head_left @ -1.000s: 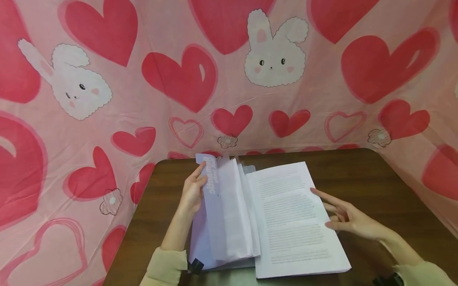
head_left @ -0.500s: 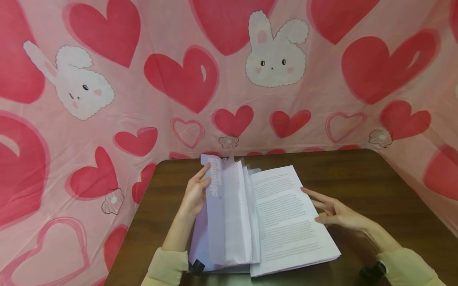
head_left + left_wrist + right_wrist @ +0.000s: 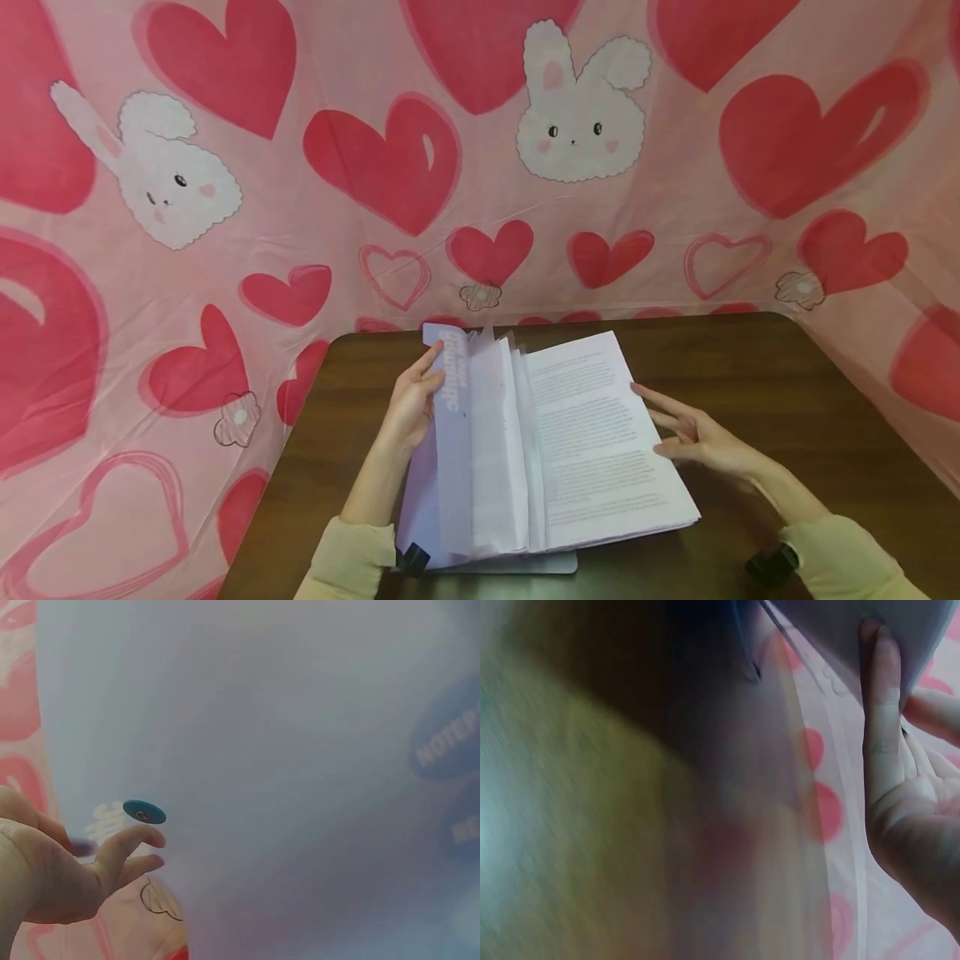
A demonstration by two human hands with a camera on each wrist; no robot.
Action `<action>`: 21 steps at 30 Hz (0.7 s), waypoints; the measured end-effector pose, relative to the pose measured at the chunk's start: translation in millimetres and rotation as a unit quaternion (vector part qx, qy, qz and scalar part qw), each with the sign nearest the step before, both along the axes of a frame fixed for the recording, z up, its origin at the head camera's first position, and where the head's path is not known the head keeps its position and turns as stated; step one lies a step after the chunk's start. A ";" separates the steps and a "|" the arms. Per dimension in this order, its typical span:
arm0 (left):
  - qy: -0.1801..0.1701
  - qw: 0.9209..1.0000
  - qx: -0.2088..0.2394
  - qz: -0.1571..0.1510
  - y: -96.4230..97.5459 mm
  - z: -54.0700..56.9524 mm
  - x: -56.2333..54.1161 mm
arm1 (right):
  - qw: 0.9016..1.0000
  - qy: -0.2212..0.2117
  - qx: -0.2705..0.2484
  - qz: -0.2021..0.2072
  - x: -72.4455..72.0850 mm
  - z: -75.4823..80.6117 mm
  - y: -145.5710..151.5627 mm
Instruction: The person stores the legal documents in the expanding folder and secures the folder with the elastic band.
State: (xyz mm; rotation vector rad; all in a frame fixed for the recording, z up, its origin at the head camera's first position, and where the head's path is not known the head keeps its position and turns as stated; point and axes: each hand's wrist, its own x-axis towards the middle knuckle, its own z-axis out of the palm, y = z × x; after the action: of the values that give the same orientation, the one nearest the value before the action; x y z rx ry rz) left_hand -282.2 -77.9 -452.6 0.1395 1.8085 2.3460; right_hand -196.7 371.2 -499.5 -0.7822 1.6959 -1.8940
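Note:
A lilac plastic file folder [image 3: 453,475] stands part open on the table, its clear inner sleeves fanned out. My left hand [image 3: 411,404] pinches the left edge of its cover flap, close to white lettering. In the left wrist view, a teal round snap button [image 3: 144,811] shows on the flap, right by the fingertips. A thick stack of printed paper [image 3: 600,425] slants to the right, its left edge meeting the folder's sleeves. My right hand [image 3: 701,442] grips the stack's right edge, thumb on the near side; in the right wrist view, a finger lies along its underside.
Dark wooden table [image 3: 757,367] surrounds the folder. Behind it and at both sides hangs a pink cloth [image 3: 585,208] with hearts and rabbits. A black band [image 3: 772,565] sits at my right wrist and another black piece [image 3: 412,558] at my left cuff.
My right hand has carried the paper stack left and a little away from me, against the folder's sleeves. The folder's lower back edge now shows below the stack. My left hand keeps its pinch.

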 end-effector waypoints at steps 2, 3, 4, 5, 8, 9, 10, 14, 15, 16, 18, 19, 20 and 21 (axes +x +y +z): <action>-0.001 1.000 0.000 -0.005 0.8 0.2 0.9 | 1.000 0.000 0.004 -0.006 0.8 -3.6 -7.1; -0.002 1.000 0.001 -0.008 1.2 0.4 1.2 | 1.000 0.001 0.007 -0.007 0.8 -5.0 -9.7; -0.003 1.000 0.003 -0.012 1.8 0.6 1.4 | 1.000 0.002 0.007 -0.007 0.6 -5.9 -11.4; -0.002 1.000 0.004 -0.015 2.3 0.8 1.4 | 1.000 0.004 0.006 -0.008 0.1 -6.7 -12.0; 0.003 1.000 0.007 -0.021 3.7 1.8 0.3 | 1.000 0.009 0.002 -0.019 -2.5 -5.2 -7.2; 0.005 1.000 0.008 -0.022 4.1 2.2 -0.2 | 1.000 0.011 0.002 -0.025 -3.3 -4.6 -4.2; 0.006 1.000 0.009 -0.022 4.4 2.7 -0.6 | 0.999 0.010 0.002 -0.030 -4.0 -4.2 -1.4; 0.002 1.000 0.010 -0.017 4.7 3.8 -0.4 | 0.999 0.020 -0.003 -0.039 -5.1 -5.4 2.7; 0.000 1.000 0.008 -0.015 4.7 3.6 -0.2 | 0.999 0.024 -0.007 -0.038 -5.2 -6.5 1.5; -0.002 1.000 0.006 -0.013 4.8 3.3 0.1 | 0.999 0.028 -0.011 -0.036 -5.2 -7.6 -0.7; -0.004 1.000 0.000 -0.010 5.0 2.3 0.7 | 0.998 0.038 -0.020 -0.034 -4.9 -10.1 -6.5; -0.003 1.000 -0.004 -0.010 5.2 1.8 1.0 | 0.998 0.040 -0.024 -0.032 -4.6 -11.3 -9.7; -0.004 1.000 -0.007 -0.010 5.5 1.2 1.3 | 0.998 0.040 -0.026 -0.031 -4.1 -12.2 -12.9; -0.004 1.000 -0.008 -0.010 5.9 0.8 1.5 | 0.998 0.041 -0.028 -0.031 -3.7 -12.9 -16.1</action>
State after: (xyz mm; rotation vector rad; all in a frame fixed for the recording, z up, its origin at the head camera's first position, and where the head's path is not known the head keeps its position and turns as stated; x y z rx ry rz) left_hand -280.7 -72.1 -451.9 0.1455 1.8135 2.3139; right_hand -200.4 355.1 -512.4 -0.8495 1.7409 -1.9832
